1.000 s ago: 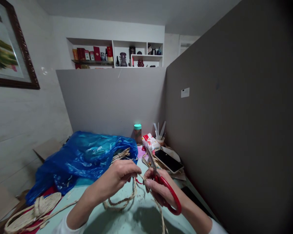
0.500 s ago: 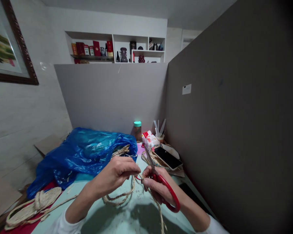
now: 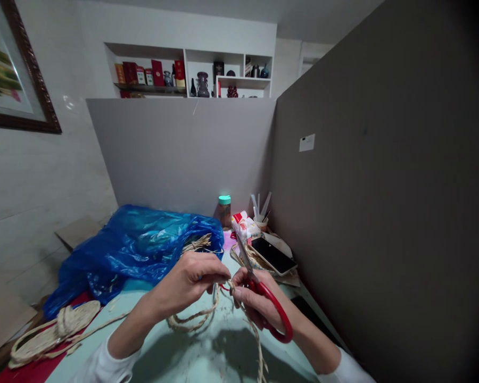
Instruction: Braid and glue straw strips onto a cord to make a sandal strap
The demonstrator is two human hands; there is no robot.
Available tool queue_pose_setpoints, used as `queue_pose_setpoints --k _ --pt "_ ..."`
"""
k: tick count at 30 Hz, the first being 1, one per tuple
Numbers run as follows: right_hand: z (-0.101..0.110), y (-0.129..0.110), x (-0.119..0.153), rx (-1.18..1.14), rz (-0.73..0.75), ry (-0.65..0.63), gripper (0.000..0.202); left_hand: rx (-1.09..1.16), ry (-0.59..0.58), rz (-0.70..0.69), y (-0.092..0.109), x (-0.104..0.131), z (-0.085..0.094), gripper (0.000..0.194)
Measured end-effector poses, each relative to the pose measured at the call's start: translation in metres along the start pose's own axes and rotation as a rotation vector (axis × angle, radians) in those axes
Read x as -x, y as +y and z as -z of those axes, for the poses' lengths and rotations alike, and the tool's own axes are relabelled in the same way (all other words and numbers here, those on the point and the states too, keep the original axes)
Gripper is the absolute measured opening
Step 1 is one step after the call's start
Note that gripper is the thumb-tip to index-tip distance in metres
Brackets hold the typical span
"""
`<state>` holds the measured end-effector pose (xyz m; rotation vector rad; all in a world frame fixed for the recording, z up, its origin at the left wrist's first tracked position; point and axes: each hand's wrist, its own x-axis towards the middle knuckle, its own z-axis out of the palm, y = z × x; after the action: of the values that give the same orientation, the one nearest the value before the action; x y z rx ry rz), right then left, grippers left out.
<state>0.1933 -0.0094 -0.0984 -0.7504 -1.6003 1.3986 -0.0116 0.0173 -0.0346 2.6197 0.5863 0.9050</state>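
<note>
Left hand [image 3: 203, 274] pinches braided cord [image 3: 197, 322] — fingers nearly closed; right hand [image 3: 255, 298], curled around red-handled scissors [image 3: 269, 303], grips cord too — blades toward eleven o'clock. Blue bag [image 3: 139, 250] lies at ten.

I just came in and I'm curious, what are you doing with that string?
The left hand and the right hand pinch a straw-coloured braided cord close together. The right also holds red-handled scissors, blades pointing away. A blue plastic bag lies beyond the left hand.

Both hands [image 3: 225, 284] close together, fingertips pinched, forearms angled inward.
</note>
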Motion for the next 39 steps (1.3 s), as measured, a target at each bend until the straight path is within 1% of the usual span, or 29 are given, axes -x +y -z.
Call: queue_pose_setpoints --k 4,10,12,15,17,19,23,26,31,33,36,39 --pt "-0.001 -0.002 0.001 0.007 -0.005 -0.002 0.029 -0.024 0.014 0.020 -0.003 0.001 0.001 0.014" --pt "-0.002 -0.012 0.001 0.031 0.002 0.051 0.029 -0.123 0.061 0.034 -0.009 0.002 0.008 0.016" --pt "0.000 -0.014 0.001 0.018 -0.009 0.079 0.030 -0.114 0.076 0.050 -0.009 0.002 0.010 0.017" --pt "0.004 -0.013 0.002 -0.017 0.005 0.095 0.031 -0.055 0.096 0.116 -0.006 0.002 0.011 0.018" --pt "0.007 -0.010 0.001 -0.068 0.026 0.094 0.029 -0.004 0.094 0.177 -0.004 0.002 0.010 0.018" --pt "0.009 -0.007 0.000 -0.130 0.042 0.094 0.026 0.070 0.063 0.260 -0.004 0.001 0.008 0.019" --pt "0.010 -0.005 0.000 -0.201 0.068 0.077 0.023 0.317 -0.034 0.448 -0.003 0.000 0.007 0.019" --pt "0.010 -0.007 0.001 -0.230 0.062 0.044 0.022 0.513 -0.089 0.538 -0.002 0.000 0.009 0.018" --pt "0.009 -0.012 0.005 -0.248 0.023 0.016 0.021 0.835 -0.124 0.623 0.002 0.001 0.013 0.014" --pt "0.008 -0.014 0.005 -0.242 0.015 0.011 0.022 0.913 -0.132 0.645 0.003 0.001 0.014 0.013" --pt "0.007 -0.015 0.004 -0.255 0.016 0.004 0.021 0.924 -0.123 0.653 0.004 0.002 0.014 0.014" --pt "0.008 -0.015 0.003 -0.253 0.020 0.015 0.021 0.902 -0.110 0.625 0.004 0.004 0.015 0.017"
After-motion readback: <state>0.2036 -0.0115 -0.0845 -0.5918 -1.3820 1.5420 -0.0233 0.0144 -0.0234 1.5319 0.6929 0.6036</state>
